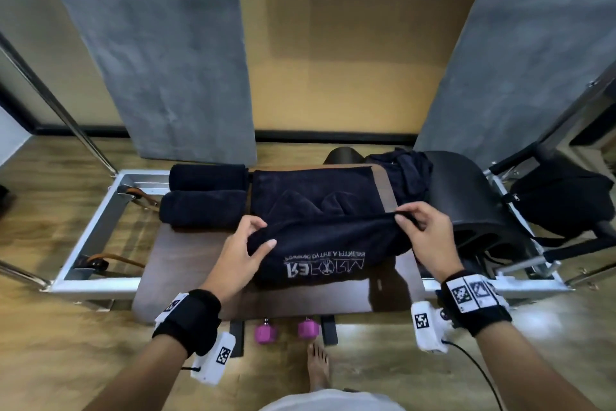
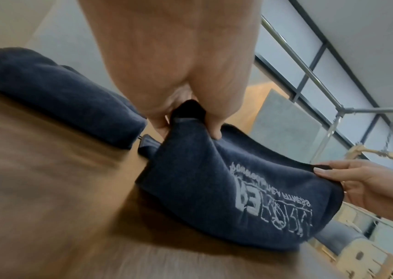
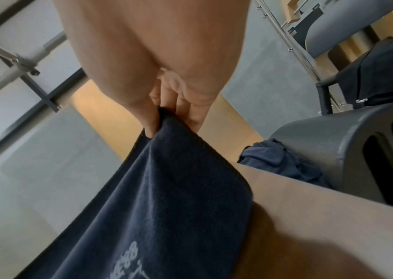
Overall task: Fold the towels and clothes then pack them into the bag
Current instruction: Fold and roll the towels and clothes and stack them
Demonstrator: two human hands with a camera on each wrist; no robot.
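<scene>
A navy towel (image 1: 320, 227) with white lettering lies across the brown table (image 1: 186, 257), its near edge lifted and folded back. My left hand (image 1: 248, 245) pinches the towel's left end (image 2: 190, 120). My right hand (image 1: 416, 222) pinches the right corner (image 3: 164, 120). Two rolled navy towels (image 1: 203, 194) lie side by side at the table's left. A crumpled dark garment (image 1: 405, 170) sits at the far right of the table. A black bag (image 1: 560, 200) rests on the frame to the right.
A dark curved barrel (image 1: 473, 207) stands right of the table, close to my right hand. A metal frame (image 1: 96, 230) surrounds the table. Pink dumbbells (image 1: 286, 329) and my bare foot (image 1: 318, 365) are on the wooden floor below.
</scene>
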